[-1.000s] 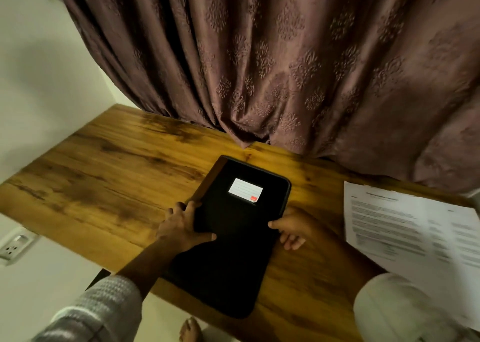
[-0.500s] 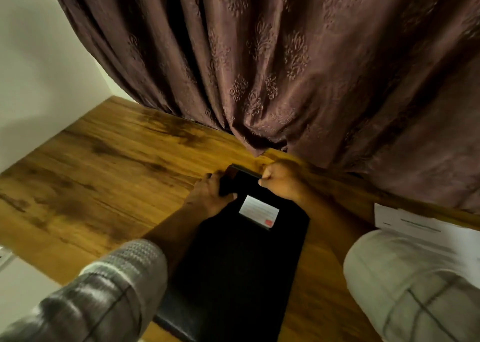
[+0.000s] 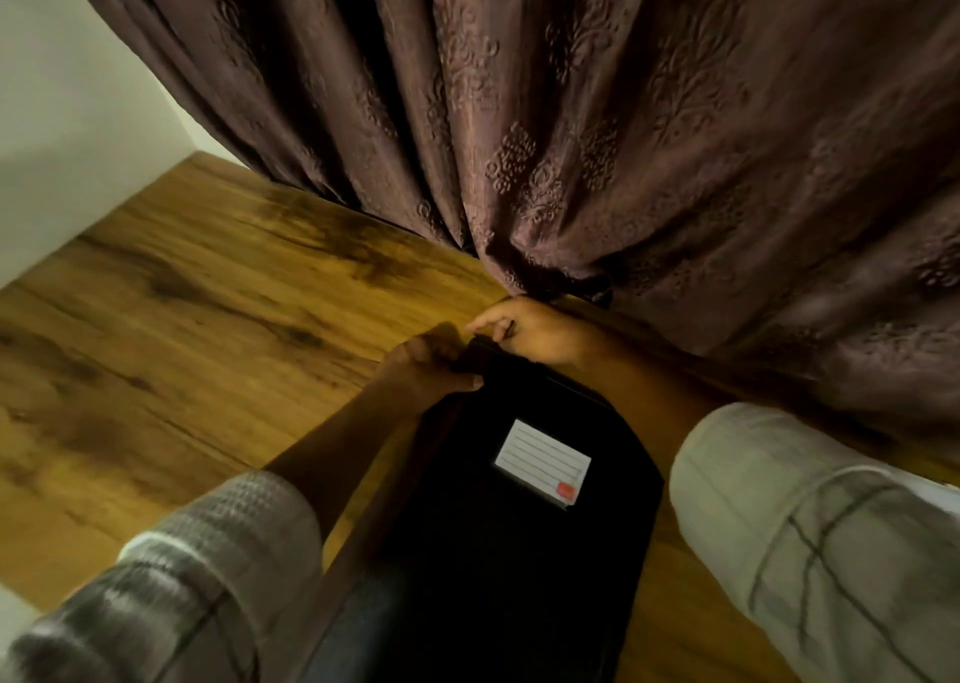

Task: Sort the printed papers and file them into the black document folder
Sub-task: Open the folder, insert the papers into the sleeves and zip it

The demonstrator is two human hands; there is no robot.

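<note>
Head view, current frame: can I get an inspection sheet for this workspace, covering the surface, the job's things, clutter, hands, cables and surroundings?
Surface: wooden table, dark-grained.
Job's things: black folder lies closed on the table, white label facing up; papers not plainly in view.
Clutter: nothing seen.
Hands: left hand grips the folder's far left corner; right hand has its fingers pinching at the folder's far edge, exactly what is too small to tell.
Cables: nothing seen.
Surroundings: patterned curtain hangs down to the table's far side; pale wall at left.
</note>
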